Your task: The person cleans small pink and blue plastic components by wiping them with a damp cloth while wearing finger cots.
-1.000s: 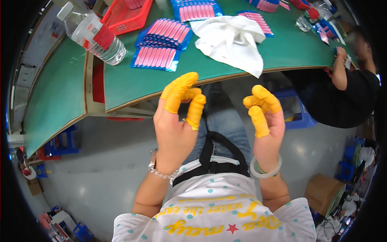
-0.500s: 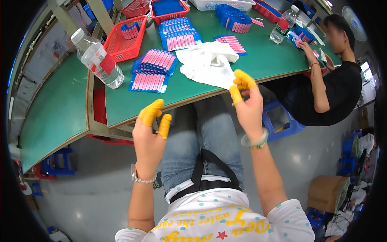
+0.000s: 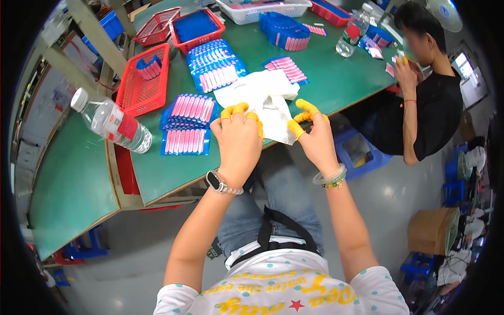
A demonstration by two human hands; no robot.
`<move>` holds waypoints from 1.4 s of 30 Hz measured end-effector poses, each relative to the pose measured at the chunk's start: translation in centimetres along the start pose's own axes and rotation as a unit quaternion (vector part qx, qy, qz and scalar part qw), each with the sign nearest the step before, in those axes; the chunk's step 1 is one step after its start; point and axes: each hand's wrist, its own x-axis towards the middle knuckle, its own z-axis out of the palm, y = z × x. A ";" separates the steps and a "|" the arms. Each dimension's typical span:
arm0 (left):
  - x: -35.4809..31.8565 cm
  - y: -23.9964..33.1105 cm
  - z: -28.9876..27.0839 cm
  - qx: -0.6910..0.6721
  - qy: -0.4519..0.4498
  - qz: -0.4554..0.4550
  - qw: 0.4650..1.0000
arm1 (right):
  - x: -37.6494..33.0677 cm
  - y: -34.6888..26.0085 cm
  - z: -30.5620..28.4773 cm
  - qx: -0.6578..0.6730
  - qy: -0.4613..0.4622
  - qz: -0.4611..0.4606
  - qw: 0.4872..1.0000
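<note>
Both my hands wear yellow rubber finger cots and hover at the near edge of the green table (image 3: 336,79). My left hand (image 3: 239,139) has its fingers spread, tips at the near edge of a crumpled white cloth (image 3: 262,97). My right hand (image 3: 315,136) is also apart-fingered, its tips touching the cloth's lower right corner. Neither hand visibly grips anything. Blue trays of pink sticks (image 3: 186,128) lie just left of my left hand.
A clear water bottle (image 3: 113,126) lies at the left. Red baskets (image 3: 144,81) and more blue trays (image 3: 218,65) fill the back of the table. Another person in black (image 3: 430,105) sits at the right, with a second bottle (image 3: 354,31) nearby.
Both hands have moved forward from over my lap to the table edge and now reach the white cloth. My view has shifted so more of the table shows.
</note>
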 end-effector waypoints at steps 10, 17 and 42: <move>1.9 -0.6 -4.6 -0.221 -0.087 -0.077 0.968 | -1.5 -1.7 0.4 0.172 0.024 0.047 0.984; 0.4 0.6 -4.9 -0.224 -0.138 -0.077 0.962 | -1.3 -2.6 2.3 0.439 -0.085 0.146 0.882; 2.6 -2.2 -8.2 -0.120 0.114 0.173 0.971 | 2.2 -5.8 -0.7 -0.113 -0.066 -0.323 0.937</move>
